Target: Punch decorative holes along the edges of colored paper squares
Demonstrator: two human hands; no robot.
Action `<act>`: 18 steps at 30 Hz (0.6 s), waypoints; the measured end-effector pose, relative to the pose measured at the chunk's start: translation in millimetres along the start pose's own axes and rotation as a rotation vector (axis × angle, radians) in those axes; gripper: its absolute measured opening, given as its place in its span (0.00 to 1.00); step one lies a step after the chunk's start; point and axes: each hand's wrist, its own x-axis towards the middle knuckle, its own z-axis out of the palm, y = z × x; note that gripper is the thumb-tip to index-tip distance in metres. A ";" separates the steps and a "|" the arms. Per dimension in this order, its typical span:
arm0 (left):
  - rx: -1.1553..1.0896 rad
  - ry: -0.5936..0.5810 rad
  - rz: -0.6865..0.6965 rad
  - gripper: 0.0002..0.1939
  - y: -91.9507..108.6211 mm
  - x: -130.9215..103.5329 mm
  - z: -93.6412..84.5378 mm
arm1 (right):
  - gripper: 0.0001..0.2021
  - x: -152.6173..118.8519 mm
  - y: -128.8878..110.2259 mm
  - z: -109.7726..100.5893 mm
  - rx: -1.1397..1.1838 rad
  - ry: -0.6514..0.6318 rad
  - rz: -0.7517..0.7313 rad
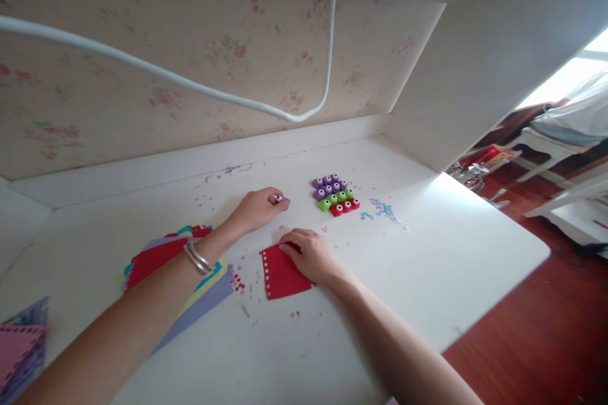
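The red sheet [287,278] on the table [427,266] has star-shaped holes along one side. The right hand [310,256] covers its far corner; whether it's pinching, I can't tell. Beyond the sheet, the left hand [259,209] clamps a purple craft punch [285,204].

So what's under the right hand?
Under the right hand is a red sheet with small holes along one edge. The hand hides part of it, so I can't see what's there.

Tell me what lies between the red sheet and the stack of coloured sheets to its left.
In the head view, small red cutouts, purple bits and dark marks lie on the white tabletop between the red sheet and the stack.
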 end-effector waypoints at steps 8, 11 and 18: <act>0.235 0.069 0.031 0.18 35.2 59.8 40.7 | 0.07 0.8 3.1 0.4 -0.009 -0.013 0.012; 0.246 0.069 0.025 0.19 38.1 74.0 49.8 | 0.07 1.3 3.4 -0.7 -0.004 -0.020 0.009; 0.171 0.040 0.038 0.22 38.1 85.2 57.0 | 0.07 1.6 2.6 -4.7 0.003 -0.032 0.012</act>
